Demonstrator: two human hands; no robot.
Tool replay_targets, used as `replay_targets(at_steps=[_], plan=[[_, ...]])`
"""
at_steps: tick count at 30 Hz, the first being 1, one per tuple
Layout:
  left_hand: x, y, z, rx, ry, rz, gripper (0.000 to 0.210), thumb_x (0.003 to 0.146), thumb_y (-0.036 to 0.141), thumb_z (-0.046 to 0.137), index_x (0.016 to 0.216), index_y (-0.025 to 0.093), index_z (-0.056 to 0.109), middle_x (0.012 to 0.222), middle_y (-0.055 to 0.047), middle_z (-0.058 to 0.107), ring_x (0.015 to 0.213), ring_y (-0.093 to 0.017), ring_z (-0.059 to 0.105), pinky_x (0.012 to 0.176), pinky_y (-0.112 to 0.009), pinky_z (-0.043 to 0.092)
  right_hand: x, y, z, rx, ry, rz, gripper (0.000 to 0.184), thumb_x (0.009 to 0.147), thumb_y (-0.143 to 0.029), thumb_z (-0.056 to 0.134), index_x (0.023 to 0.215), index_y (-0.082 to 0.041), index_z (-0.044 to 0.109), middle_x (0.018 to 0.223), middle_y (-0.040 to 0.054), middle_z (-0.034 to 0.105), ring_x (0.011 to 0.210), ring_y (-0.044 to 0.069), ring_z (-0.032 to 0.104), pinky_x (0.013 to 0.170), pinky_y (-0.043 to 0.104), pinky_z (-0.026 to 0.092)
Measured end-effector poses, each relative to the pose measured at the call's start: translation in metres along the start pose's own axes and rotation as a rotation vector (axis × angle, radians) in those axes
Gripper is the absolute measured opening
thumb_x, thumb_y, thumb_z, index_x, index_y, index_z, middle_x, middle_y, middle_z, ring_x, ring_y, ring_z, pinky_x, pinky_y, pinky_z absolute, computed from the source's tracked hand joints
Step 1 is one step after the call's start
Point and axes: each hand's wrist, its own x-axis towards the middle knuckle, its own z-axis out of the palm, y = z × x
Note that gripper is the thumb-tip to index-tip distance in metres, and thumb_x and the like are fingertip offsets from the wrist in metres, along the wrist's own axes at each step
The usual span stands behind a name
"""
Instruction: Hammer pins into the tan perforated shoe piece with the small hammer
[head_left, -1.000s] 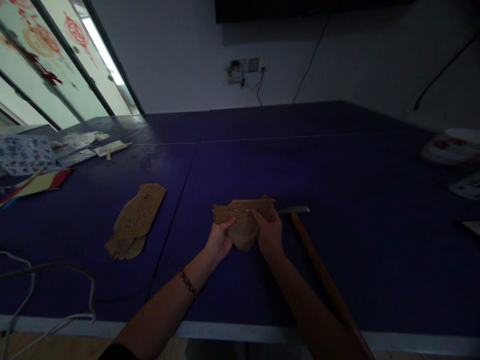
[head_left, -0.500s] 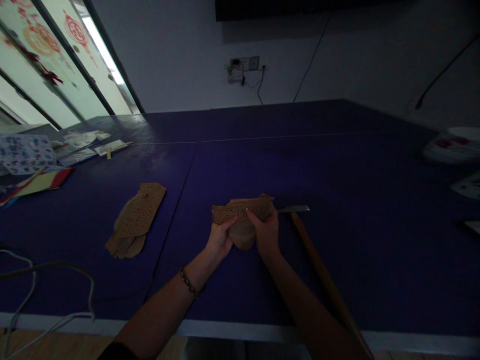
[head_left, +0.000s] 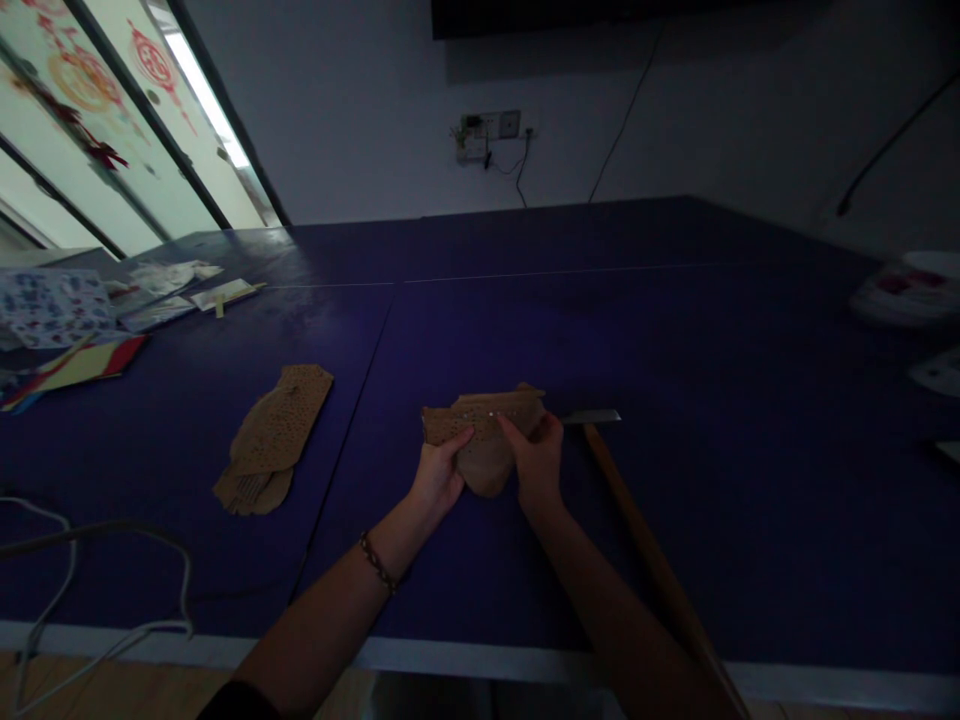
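Observation:
My left hand (head_left: 439, 472) is closed on the left side of a brown, layered piece of perforated sheet (head_left: 486, 470), perhaps cardboard, its thumb on the upper face. At the other side, my right hand (head_left: 538, 462) pinches the same piece with thumb and fingers. The piece has a rounded lower end and a folded, dotted upper band. Just beyond my right hand, a flat metal strip (head_left: 596, 416) lies on the table, its near end hidden. A long wooden stick (head_left: 645, 540) slants toward the table's front edge, partly behind my right forearm. Another brown perforated piece (head_left: 274, 440) lies to the left.
The purple tabletop (head_left: 480, 310) has seams across it. White cables (head_left: 127, 640) loop at the left front. Papers and a patterned bag (head_left: 60, 305) sit at the far left. A bowl-like container (head_left: 907, 290) stands at the right edge. A wall socket (head_left: 491, 125) is behind the table.
My right thumb and hand have shifted slightly to the right and up along the brown piece. My left hand stays nearly in place.

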Motion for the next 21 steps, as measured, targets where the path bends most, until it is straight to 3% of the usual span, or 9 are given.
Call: replay_targets(at_steps=[2,4,7,9,12,21], plan=[[0.003,0.002,-0.002,0.0,0.0,0.014,0.037,0.057,0.007,0.068,0.093,0.014,0.06,0.095,-0.008,0.066,0.095,-0.024,0.059,0.089,-0.039,0.043,0.0,-0.002,-0.004,-0.12,0.081,-0.114,0.06,0.055,-0.039,0.07,0.104,-0.017,0.044,0.09,0.0052,0.053,0.069,0.015,0.052,0.064,0.03,0.044],[0.004,0.004,-0.004,0.008,-0.008,0.019,0.036,0.058,0.008,0.067,0.092,0.014,0.06,0.093,-0.008,0.067,0.095,-0.024,0.059,0.089,-0.039,0.043,-0.003,-0.006,-0.009,-0.311,0.093,-0.368,0.042,0.061,-0.037,0.067,0.096,-0.018,0.051,0.085,0.0039,0.051,0.069,0.016,0.048,0.065,0.031,0.042],[0.004,0.004,-0.003,0.02,-0.012,0.02,0.034,0.058,0.009,0.068,0.091,0.013,0.061,0.09,-0.008,0.067,0.092,-0.024,0.06,0.087,-0.039,0.044,-0.008,-0.013,-0.013,-0.547,-0.093,-0.764,0.009,0.074,-0.027,0.057,0.079,-0.02,0.059,0.077,0.0034,0.055,0.075,0.018,0.049,0.071,0.033,0.04],[0.002,0.003,-0.002,0.028,-0.003,0.022,0.034,0.057,0.009,0.068,0.091,0.013,0.061,0.09,-0.008,0.067,0.091,-0.023,0.061,0.086,-0.038,0.045,-0.01,-0.015,-0.012,-0.633,-0.182,-0.901,0.01,0.079,-0.023,0.052,0.077,-0.022,0.061,0.076,0.0035,0.058,0.076,0.018,0.05,0.073,0.033,0.04],[-0.001,0.0,0.0,0.038,-0.001,0.032,0.037,0.056,0.009,0.07,0.091,0.014,0.062,0.091,-0.007,0.067,0.089,-0.022,0.062,0.085,-0.036,0.045,-0.01,-0.014,-0.009,-0.684,-0.2,-0.955,0.013,0.08,-0.022,0.05,0.08,-0.022,0.063,0.078,0.0037,0.061,0.075,0.018,0.051,0.073,0.033,0.04],[-0.004,-0.004,0.002,0.055,-0.046,0.046,0.033,0.054,0.009,0.071,0.085,0.014,0.063,0.086,-0.005,0.068,0.079,-0.019,0.063,0.084,-0.034,0.045,-0.006,-0.014,-0.007,-0.775,-0.19,-0.908,0.012,0.081,-0.021,0.05,0.075,-0.019,0.06,0.077,0.0049,0.06,0.077,0.02,0.049,0.07,0.033,0.04]])
